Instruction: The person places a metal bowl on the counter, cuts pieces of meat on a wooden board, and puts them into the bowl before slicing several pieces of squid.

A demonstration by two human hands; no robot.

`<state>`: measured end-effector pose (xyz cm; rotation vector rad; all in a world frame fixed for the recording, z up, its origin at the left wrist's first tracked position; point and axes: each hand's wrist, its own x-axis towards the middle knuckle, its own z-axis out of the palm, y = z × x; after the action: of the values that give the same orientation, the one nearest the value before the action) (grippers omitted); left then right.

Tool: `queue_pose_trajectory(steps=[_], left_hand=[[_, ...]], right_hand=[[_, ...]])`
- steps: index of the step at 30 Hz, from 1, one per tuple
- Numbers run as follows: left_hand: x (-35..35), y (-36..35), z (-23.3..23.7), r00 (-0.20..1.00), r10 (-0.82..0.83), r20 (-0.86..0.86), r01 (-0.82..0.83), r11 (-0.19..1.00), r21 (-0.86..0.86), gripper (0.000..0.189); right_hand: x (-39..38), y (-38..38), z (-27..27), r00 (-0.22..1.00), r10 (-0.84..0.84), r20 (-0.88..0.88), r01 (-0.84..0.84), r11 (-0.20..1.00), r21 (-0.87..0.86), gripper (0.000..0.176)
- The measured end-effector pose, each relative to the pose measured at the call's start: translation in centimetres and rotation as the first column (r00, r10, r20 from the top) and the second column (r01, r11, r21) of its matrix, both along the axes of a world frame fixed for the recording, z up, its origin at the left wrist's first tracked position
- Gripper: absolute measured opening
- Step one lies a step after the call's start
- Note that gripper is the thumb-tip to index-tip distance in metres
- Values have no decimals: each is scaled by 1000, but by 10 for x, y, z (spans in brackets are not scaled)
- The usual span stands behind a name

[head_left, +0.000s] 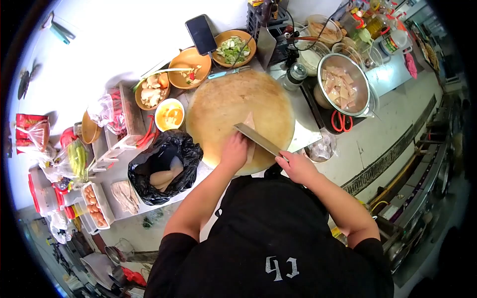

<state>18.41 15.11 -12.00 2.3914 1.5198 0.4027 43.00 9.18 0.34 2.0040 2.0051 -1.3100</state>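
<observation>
My right hand (pixel 299 167) is closed around the handle of a cleaver (pixel 259 139), whose blade lies slantwise over a round wooden chopping board (pixel 218 111). Under the blade is a strip of pale raw meat (pixel 250 119); part of it shows on either side of the cleaver. With curled fingers, my left hand (pixel 235 150) holds the meat down on the board, close to the blade. Its fingertips are partly hidden. A steel bowl (pixel 368 82) of sliced pale meat stands at the right, and a black plastic bag (pixel 137 171) holding larger pale pieces lies at the left.
Behind the board are a phone (pixel 200 35), a bowl of chopped greens (pixel 232 51) and a blue-handled knife (pixel 223 74). A pepper grinder (pixel 294 75) and red-handled scissors (pixel 341 121) sit to the right. At the left are a bowl of orange liquid (pixel 170 114) and an egg tray (pixel 103 203).
</observation>
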Motion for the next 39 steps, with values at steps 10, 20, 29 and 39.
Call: queue_pose_trajectory(steps=[10,20,29,39], left_hand=[[17,28,-13,947,-291,-133,314,925,212,40],[10,27,-38,961,-255,-109,269,953,142,50],[7,23,-16,983,-176,60,173,983,61,43],[2,22,-2,963,-262,62,249,955,161,43]], right_hand=[[-4,0,-1,1000,-3,31,2,999,47,46],[-11,0,-4,999,-32,-17,34,996,80,40],[-15,4,-2,999,-21,-33,23,997,73,40],[-19,8,14,999,-3,-38,3,1000,1,38]])
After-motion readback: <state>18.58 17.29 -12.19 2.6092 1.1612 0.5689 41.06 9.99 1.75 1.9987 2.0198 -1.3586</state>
